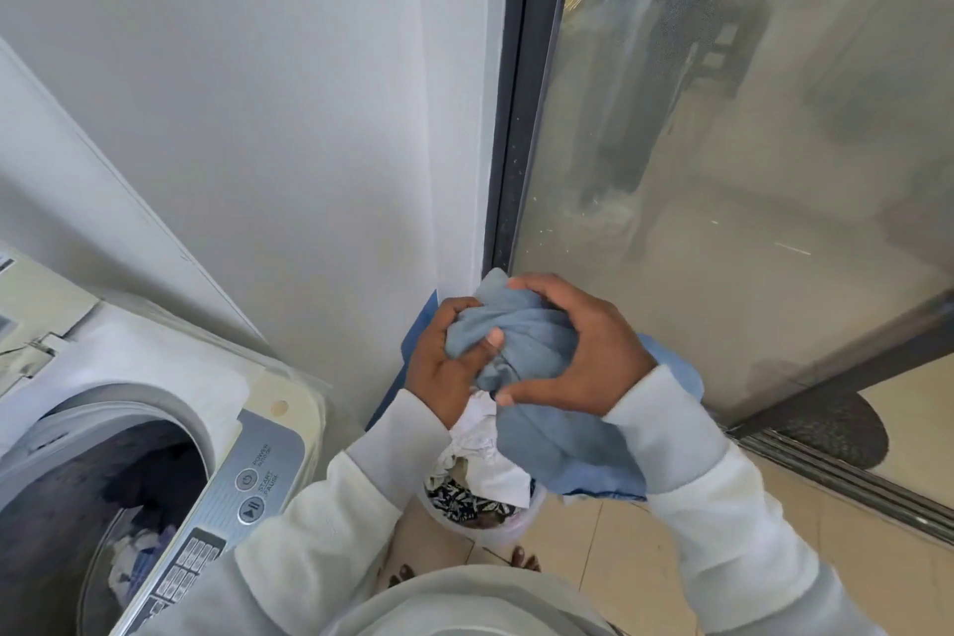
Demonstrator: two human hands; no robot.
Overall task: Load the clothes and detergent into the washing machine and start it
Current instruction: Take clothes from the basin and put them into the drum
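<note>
Head view: both hands are closed around a bunched blue garment (531,341), held up in front of the white wall and the dark frame of a glass sliding door (722,170). The left hand (444,367) grips the left side of the bundle, its fingers (457,313) curled over the top and the thumb pressed into the cloth. The right hand (588,346) wraps the right side, fingers hooked over the top edge and the thumb tucked underneath. Loose blue fabric hangs down from the bundle below the right wrist. Directly beneath the hands stands a laundry basket (516,529) on the tiled floor, holding white cloth (490,449) and a dark patterned piece (454,496). Behind it a flat blue item (413,351) leans against the wall. At lower left is the top-loading washing machine (279,408), lid raised, with clothes already lying in its drum (118,522). Its control panel (248,485) shows power and start/pause buttons, well apart from both hands
</note>
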